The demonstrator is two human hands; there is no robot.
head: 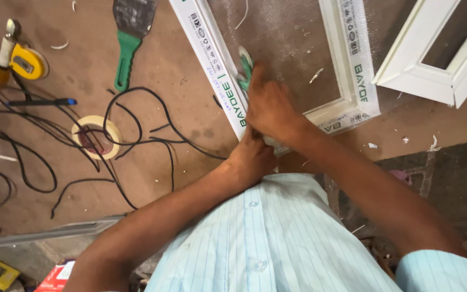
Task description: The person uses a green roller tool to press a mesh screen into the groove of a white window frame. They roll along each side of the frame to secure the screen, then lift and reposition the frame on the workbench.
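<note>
A white plastic window frame point(347, 113) with printed protective film lies on a brown workbench. My right hand point(271, 108) is closed around a green-handled tool point(244, 67) pressed against the frame's near left rail. My left hand point(252, 157) sits under the right wrist at the frame's near corner; its fingers are hidden, so what it grips cannot be told.
A green-handled scraper point(128, 40), a yellow tape measure point(27, 62), a roll of masking tape point(97, 136), a blue-capped pen point(41, 101) and loose black cable point(152, 135) lie to the left. A second white frame point(433, 75) sits at the top right. White plastic shavings are scattered about.
</note>
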